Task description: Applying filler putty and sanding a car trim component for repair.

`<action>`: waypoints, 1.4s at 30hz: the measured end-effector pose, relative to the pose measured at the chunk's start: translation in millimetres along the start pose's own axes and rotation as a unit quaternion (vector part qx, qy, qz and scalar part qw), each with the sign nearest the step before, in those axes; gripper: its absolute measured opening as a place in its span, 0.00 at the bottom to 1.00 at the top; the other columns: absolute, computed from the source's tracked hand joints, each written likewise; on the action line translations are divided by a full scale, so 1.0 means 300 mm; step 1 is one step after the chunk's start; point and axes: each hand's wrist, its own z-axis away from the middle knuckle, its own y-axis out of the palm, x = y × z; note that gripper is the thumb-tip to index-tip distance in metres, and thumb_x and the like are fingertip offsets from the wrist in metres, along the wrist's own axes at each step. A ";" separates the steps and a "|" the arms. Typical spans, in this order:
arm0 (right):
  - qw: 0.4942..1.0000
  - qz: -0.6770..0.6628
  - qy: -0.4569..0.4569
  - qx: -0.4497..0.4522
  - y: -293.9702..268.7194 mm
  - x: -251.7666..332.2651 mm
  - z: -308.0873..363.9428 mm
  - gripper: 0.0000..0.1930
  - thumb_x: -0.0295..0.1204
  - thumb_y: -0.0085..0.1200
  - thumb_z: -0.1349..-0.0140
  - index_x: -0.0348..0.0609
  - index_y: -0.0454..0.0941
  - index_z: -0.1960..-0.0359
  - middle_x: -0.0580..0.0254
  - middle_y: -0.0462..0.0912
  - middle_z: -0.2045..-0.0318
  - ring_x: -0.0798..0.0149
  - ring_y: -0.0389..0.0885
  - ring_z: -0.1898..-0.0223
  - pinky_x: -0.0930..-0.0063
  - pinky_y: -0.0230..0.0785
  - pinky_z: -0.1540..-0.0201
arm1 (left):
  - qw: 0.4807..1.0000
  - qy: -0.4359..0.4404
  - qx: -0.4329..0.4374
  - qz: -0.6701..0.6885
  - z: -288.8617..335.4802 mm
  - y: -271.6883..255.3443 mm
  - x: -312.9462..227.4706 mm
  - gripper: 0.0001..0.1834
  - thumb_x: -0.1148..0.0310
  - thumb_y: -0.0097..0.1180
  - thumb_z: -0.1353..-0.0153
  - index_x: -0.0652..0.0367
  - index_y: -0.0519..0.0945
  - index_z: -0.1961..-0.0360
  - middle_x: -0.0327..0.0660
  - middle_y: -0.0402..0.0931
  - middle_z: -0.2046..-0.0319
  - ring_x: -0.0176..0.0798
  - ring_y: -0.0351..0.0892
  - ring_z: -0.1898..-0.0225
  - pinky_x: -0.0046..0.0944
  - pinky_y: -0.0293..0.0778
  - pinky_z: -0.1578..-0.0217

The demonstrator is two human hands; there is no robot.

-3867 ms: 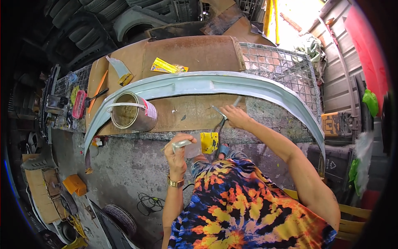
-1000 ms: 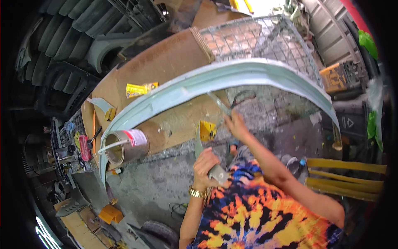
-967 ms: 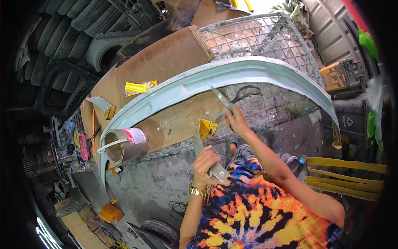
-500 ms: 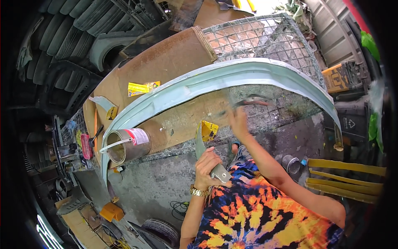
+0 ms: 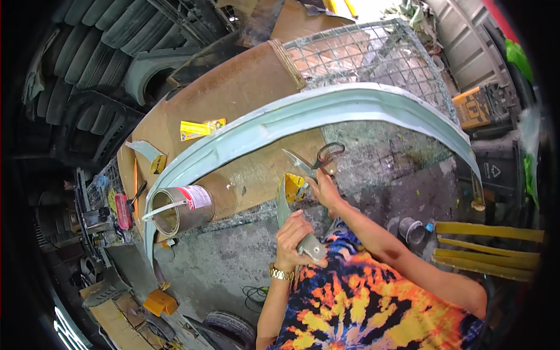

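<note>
My left hand (image 5: 293, 233) is wrapped round a curved grey-green strip (image 5: 283, 204). Its rounded lower end, with a small hole, sticks out below my fingers. A yellow piece (image 5: 293, 188) sits at the strip's upper end; whether the two are joined I cannot tell. Just right of it, my right hand (image 5: 324, 189) is closed on scissors (image 5: 303, 163). Their blades point up and left, and one dark handle loop (image 5: 331, 153) stands clear of my fingers. Beyond both hands, a long pale-blue curved panel (image 5: 280, 116), like a car bumper, arches across the worktable.
An open metal can (image 5: 201, 210) stands inside the panel's left end. Brown board (image 5: 227, 81) and wire mesh (image 5: 361, 52) cover the table. A yellow packet (image 5: 195, 129) and another grey strip with a yellow end (image 5: 147, 153) lie near the panel. Yellow slats (image 5: 490, 233) stand at right.
The scissors have come left and down with my right hand, closer to the yellow piece, and no longer blur. My left hand keeps its hold on the grey-green strip, barely shifted.
</note>
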 end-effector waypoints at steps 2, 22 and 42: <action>0.999 0.044 0.016 0.017 -0.029 0.045 0.011 0.12 0.31 0.54 0.35 0.35 0.65 0.61 0.35 0.74 0.77 0.35 0.74 0.75 0.49 0.63 0.75 | 1.000 -0.005 -0.004 0.000 0.019 -0.019 -0.018 0.40 0.29 0.68 0.67 0.61 0.76 0.77 0.43 0.75 0.78 0.48 0.79 0.71 0.55 0.74 0.50; 0.997 0.025 -0.055 -0.053 -0.062 0.051 -0.032 0.12 0.31 0.53 0.34 0.33 0.66 0.67 0.36 0.75 0.77 0.33 0.73 0.73 0.53 0.63 0.74 | 1.000 -0.014 -0.001 0.005 0.022 -0.042 -0.016 0.42 0.27 0.66 0.65 0.62 0.77 0.77 0.43 0.74 0.79 0.47 0.79 0.72 0.54 0.75 0.51; 0.994 0.104 -0.025 -0.016 -0.024 0.129 -0.014 0.13 0.30 0.56 0.37 0.35 0.66 0.70 0.38 0.75 0.78 0.36 0.75 0.74 0.52 0.64 0.74 | 1.000 -0.008 -0.020 -0.003 -0.032 -0.041 0.032 0.42 0.27 0.66 0.67 0.63 0.76 0.77 0.43 0.75 0.78 0.46 0.79 0.72 0.54 0.74 0.51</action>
